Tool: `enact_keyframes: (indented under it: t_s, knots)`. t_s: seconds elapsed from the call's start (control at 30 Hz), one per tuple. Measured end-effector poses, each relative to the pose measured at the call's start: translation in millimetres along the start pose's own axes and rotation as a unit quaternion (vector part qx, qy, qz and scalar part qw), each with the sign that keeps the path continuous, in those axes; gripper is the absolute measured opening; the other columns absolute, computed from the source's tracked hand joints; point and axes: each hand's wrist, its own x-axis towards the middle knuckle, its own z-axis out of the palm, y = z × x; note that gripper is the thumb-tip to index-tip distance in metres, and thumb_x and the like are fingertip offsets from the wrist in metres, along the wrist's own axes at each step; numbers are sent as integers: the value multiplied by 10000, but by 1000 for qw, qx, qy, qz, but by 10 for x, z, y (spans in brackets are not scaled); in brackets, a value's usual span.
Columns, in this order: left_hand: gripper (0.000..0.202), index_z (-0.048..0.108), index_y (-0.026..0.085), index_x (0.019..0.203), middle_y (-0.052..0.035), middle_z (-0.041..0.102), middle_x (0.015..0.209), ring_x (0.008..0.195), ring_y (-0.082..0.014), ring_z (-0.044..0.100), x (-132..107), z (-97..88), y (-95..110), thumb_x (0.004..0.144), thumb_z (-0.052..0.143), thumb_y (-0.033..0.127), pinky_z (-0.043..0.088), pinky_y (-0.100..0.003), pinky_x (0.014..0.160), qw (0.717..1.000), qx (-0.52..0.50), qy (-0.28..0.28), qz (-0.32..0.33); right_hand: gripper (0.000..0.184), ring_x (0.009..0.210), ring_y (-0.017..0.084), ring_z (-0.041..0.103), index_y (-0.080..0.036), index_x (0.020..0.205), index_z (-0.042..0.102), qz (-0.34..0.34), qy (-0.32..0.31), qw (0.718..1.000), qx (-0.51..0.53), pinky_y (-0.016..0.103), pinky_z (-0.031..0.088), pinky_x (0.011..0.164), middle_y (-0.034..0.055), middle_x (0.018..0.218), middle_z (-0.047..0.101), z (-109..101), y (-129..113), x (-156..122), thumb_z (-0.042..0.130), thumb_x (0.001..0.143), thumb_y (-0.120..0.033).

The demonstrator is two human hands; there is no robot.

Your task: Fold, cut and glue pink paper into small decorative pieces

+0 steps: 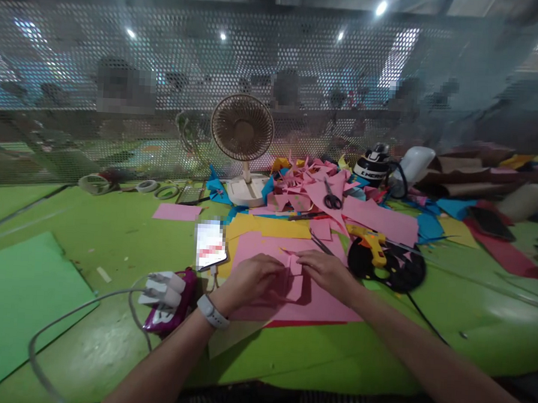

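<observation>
A small folded piece of pink paper [295, 280] lies between my hands, over a larger pink sheet [331, 307]. My left hand [252, 280], with a pale watch on its wrist, has its fingers closed at the left side of the folded paper. At its upper right edge, the fingers of my right hand [327, 275] pinch the same paper. My left fingertips are partly blurred. Under the pink sheet show a red edge and yellow paper [276, 227]. A pair of scissors [321, 243] lies just beyond my right hand.
A phone [210, 243] and a purple pack with white chargers [165, 289] lie left, a cable trailing. A fan [243, 128] stands behind, beside heaped pink scraps [306, 182] with black scissors [332, 199]. A yellow glue gun [375, 249] rests on a black round object [401, 268] at right.
</observation>
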Motion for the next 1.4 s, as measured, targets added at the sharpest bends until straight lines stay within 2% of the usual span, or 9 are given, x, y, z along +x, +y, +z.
enact_keyframes:
  t_s: [0.23,0.33,0.47,0.57,0.73,0.9,1.23,1.4]
  knots:
    - [343,629,235,1047,-57,638,1068,991,-196,547,-2,87,64,763,499,93,420,-347,877,1000,5,-20,7,168,1016,205,559,-258,943,690,-25,-47,998,-38,379,452,854,64,1110,620,-123,-93,40,607,797,-241]
    - [371,610,224,1055,-58,637,1037,974,-197,545,7,97,62,732,509,72,420,-336,862,1000,8,-18,-3,124,974,209,548,-274,880,707,-9,-41,998,-53,378,432,831,56,1019,620,-153,-113,51,644,775,-296]
    - [327,608,214,1031,-65,630,1018,963,-203,543,12,107,39,736,526,101,420,-337,853,1000,1,-5,-20,100,879,173,549,-250,825,694,34,-31,999,-14,315,436,768,35,884,600,-103,-123,60,608,808,-297]
    - [266,623,212,983,-68,634,1005,951,-208,548,9,103,26,740,548,135,422,-341,850,1000,-8,2,-22,145,846,159,545,-219,804,653,73,-29,997,18,299,439,757,28,859,582,-49,-133,77,558,841,-321]
    - [244,626,209,960,-71,639,993,943,-210,549,4,91,17,734,571,135,418,-348,853,999,-25,3,-23,195,817,159,539,-208,796,611,120,-28,992,4,300,437,735,28,839,568,1,-164,98,507,864,-359]
    - [216,608,208,975,-75,629,990,955,-210,537,9,85,37,773,545,167,413,-354,855,999,-1,-20,-25,159,777,159,550,-221,805,622,127,-10,992,0,289,442,683,28,817,574,35,-167,79,523,849,-336]
    - [220,607,210,965,-76,631,972,940,-217,544,16,92,32,767,536,149,414,-341,829,1000,-6,-10,-12,175,742,146,548,-202,759,609,179,-22,982,48,276,441,661,23,793,565,32,-172,106,551,828,-352]
    - [258,572,204,1025,-64,610,1003,963,-201,529,16,77,59,777,533,145,427,-328,842,997,57,-39,-17,200,757,152,529,-186,756,603,182,-34,981,66,284,430,682,32,796,561,9,-184,115,543,836,-359]
